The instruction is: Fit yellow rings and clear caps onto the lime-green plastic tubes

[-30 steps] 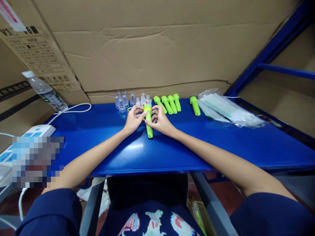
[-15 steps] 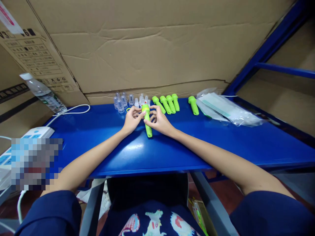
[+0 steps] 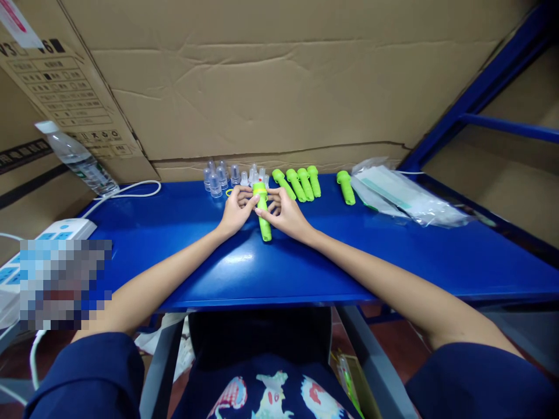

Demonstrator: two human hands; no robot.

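Note:
A lime-green flashlight-shaped plastic piece with a yellow ring near its top lies between my hands, its narrow end towards me. My left hand pinches its upper part from the left, thumb on top. From the right, my right hand grips the middle of it with thumb and fingers. Just beyond my fingers stand small translucent caps, one showing a red spot. A yellow ring lies by my left fingertips, partly hidden. Several clear domed plastic covers stand behind my left hand.
Several like green pieces lie in a row behind my right hand, with another one farther right. Plastic bags lie at the right on the blue table. At the left are a water bottle and a white power strip.
The camera view has shifted slightly. Both hands keep their hold on the green piece, which stays in nearly the same place and pose.

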